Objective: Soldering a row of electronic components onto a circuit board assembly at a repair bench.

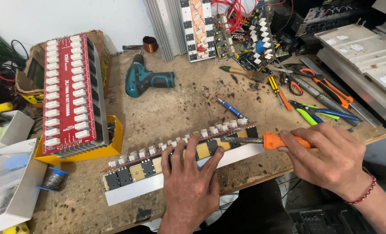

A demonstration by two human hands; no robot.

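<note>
Long circuit board with row of black square parts on white metal bar [180,158] lies at table's front edge. Our left hand [188,182] flat on it, fingers spread, gripping nothing. Our right hand [331,162] wrapped round orange-handled screwdriver [262,140], tip at board. We think tip could slip, scratch board, or poke our left fingers [216,154] close by.

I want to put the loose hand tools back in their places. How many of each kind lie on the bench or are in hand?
Cordless drill: 1
Brush: 1
Pliers and cutters: 3
Small screwdrivers: 2
Orange-handled tool in the right hand: 1
Total: 8
</note>
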